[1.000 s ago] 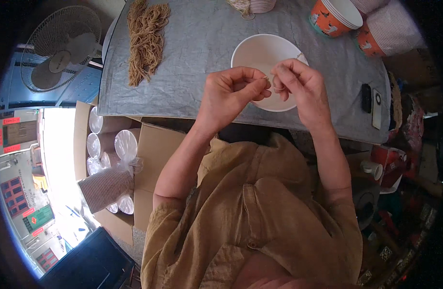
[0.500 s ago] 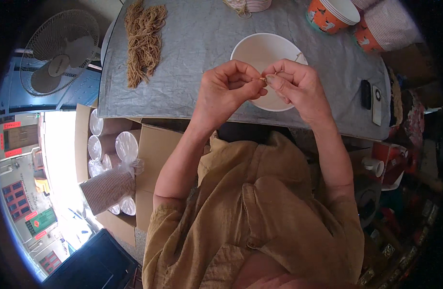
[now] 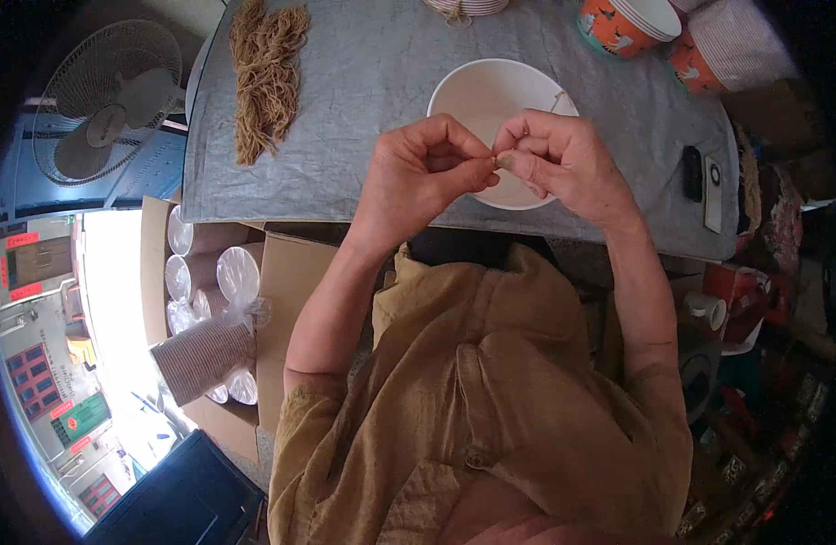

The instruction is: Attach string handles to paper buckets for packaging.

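Note:
My left hand and my right hand meet fingertip to fingertip over the near side of a white paper bowl on the grey table. Both pinch a thin tan string; a short piece of it rises past the bowl's right rim. Most of the string is hidden by my fingers. A bundle of tan strings lies at the table's far left.
Orange patterned paper cups and a stack of striped cups stand far right. A black phone lies near the right edge. Cardboard boxes with wrapped cup stacks sit left of me, a fan beyond.
Both hands shifted slightly left and toward me over the bowl, still pinching the string between the fingertips. Nothing else moved.

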`<state>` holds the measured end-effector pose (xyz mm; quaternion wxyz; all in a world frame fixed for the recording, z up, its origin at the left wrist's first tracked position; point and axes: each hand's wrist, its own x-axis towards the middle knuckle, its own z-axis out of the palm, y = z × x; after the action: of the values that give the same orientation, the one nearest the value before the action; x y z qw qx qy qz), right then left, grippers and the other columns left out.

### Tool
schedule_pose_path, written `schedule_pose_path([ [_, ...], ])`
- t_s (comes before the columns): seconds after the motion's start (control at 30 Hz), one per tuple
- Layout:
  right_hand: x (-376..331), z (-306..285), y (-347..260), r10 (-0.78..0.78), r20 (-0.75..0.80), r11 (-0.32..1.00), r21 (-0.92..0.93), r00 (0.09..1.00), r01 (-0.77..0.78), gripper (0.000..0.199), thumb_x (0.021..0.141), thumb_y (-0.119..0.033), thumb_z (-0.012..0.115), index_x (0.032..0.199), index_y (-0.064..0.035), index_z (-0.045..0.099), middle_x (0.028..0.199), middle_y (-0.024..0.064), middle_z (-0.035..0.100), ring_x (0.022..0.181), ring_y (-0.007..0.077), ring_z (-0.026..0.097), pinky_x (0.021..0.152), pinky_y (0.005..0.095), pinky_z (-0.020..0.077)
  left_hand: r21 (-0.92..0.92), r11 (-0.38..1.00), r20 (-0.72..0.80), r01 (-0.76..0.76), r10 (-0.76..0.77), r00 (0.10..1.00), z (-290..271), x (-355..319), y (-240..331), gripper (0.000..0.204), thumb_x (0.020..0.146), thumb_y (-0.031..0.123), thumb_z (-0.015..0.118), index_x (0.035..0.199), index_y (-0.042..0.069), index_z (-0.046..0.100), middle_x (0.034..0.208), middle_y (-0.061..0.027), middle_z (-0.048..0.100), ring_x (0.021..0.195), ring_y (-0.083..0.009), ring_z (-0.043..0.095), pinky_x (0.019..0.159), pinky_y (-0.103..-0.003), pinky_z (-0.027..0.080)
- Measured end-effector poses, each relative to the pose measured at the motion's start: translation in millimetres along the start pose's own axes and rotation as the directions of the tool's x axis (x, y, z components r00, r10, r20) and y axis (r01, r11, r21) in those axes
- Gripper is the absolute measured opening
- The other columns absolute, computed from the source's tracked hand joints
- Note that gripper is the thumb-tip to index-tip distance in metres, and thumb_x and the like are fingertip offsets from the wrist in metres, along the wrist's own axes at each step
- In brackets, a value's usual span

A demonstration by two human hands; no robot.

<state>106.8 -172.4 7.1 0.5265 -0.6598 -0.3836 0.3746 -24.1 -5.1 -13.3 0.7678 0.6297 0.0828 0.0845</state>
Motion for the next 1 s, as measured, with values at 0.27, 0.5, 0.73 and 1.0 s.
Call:
schedule_pose_path([
  [0.27,-2.3,0.3,1.7,-0.025,0.041,0.992,0.128,0.999,0.019,0.012,0.098,-0.014,0.059,0.096,-0.0025,0.056,0.068,-0.0046,0.053,0.060,0.0022,0.046,0.053,0.0193,0.0365,-0.058,0.998,-0.008,-0.028,0.027,1.000,0.7,0.0,-2.0,0.007,0.090,-0.001,0.069,0.090,-0.002,0.062,0.085,-0.0082,0.071,0.082,-0.0131,0.071,0.072,-0.024,0.058],
  [0.5,-6.3,-4.3,6.5,0.013,-0.021,0.985,0.172,1.000,-0.009,0.016,0.099,-0.017,0.058,0.102,-0.0019,0.058,0.072,-0.0023,0.058,0.062,0.0030,0.052,0.053,0.0186,0.0411,-0.193,0.981,-0.037,0.004,-0.011,0.999,0.8,0.8,-2.2,0.008,0.090,-0.001,0.070,0.093,-0.002,0.063,0.087,-0.0109,0.072,0.082,-0.0161,0.072,0.073,-0.026,0.060],
  [0.73,-2.4,3.5,-2.7,-0.017,-0.016,0.992,0.127,1.000,0.019,0.020,0.098,-0.018,0.059,0.107,0.0000,0.061,0.073,-0.0024,0.057,0.061,0.0031,0.050,0.052,0.0182,0.0390,-0.161,0.987,-0.026,0.021,-0.026,0.999,0.3,1.8,0.3,0.009,0.090,0.000,0.070,0.092,-0.003,0.062,0.087,-0.0118,0.071,0.082,-0.0166,0.072,0.072,-0.026,0.060],
  [1.0,-3.0,2.6,8.2,0.008,-0.081,0.971,0.237,0.997,0.011,0.013,0.096,-0.015,0.060,0.099,-0.0025,0.064,0.075,-0.0023,0.060,0.063,0.0033,0.053,0.054,0.0180,0.0413,-0.247,0.964,-0.007,0.097,-0.102,0.995,0.4,1.3,-0.1,0.015,0.089,-0.003,0.069,0.102,-0.005,0.062,0.092,-0.0130,0.071,0.085,-0.0187,0.072,0.075,-0.027,0.059],
])
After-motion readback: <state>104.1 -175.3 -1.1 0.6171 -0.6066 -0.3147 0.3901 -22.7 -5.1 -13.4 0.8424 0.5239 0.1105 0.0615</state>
